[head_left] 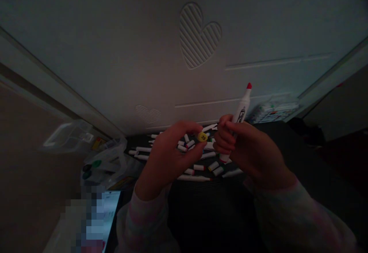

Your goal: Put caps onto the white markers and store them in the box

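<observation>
While the left fingers (pixel 193 154) pinch a yellow-ended cap (pixel 202 137), the right fingers (pixel 224 137) grip a red-tipped marker (pixel 243 105).

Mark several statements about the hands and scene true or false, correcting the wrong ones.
1. The right hand holds a white marker with a red tip. True.
2. The left hand holds a green cap. False: it holds a round yellow piece marked 35.
3. The marker's red tip points down. False: it points up.
4. Loose white markers lie on the dark surface. True.
5. A large striped heart marks the pale panel. True.
</observation>
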Tool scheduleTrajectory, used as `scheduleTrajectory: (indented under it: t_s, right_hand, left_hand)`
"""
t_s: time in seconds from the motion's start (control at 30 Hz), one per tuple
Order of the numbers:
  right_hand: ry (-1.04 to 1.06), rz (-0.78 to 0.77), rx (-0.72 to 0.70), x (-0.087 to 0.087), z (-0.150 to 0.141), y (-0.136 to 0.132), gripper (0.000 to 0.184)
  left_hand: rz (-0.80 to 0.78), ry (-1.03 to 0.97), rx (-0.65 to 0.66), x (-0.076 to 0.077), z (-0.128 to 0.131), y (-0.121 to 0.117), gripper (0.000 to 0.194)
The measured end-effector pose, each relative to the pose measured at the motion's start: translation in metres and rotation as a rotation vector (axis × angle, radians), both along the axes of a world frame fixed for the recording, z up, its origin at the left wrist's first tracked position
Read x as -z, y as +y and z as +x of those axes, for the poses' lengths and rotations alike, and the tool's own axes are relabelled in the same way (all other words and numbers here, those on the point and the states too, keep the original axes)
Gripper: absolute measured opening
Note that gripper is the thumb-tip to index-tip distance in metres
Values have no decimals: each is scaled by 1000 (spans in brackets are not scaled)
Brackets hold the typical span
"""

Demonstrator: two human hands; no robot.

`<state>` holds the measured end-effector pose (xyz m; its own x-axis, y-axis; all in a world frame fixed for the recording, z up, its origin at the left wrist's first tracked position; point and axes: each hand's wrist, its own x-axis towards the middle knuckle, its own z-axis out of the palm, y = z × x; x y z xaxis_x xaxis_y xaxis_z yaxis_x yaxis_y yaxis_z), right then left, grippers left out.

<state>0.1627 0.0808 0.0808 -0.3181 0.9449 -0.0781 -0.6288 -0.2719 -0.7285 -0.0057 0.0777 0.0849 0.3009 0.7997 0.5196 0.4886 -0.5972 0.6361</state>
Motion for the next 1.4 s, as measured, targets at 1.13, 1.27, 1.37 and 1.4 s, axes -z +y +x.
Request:
scheduleTrajectory:
  t_s: [1.13, 1.27, 1.37, 1.4]
  right_hand:
    - [-8, 9, 24, -1, 2, 2, 5]
    - [-4, 0, 26, -2, 3, 1, 4]
    - [1, 2, 23, -4, 4, 0, 6]
    - [4, 6, 21, -4, 4, 0, 7]
  left_hand:
    - [-337, 746, -491, 100, -19, 74, 25]
    - [-347, 750, -488, 98, -17, 73, 26]
    - [-352, 738, -547, 87, -20, 70, 28]
    - [-356, 734, -582, 82, -22, 68, 29]
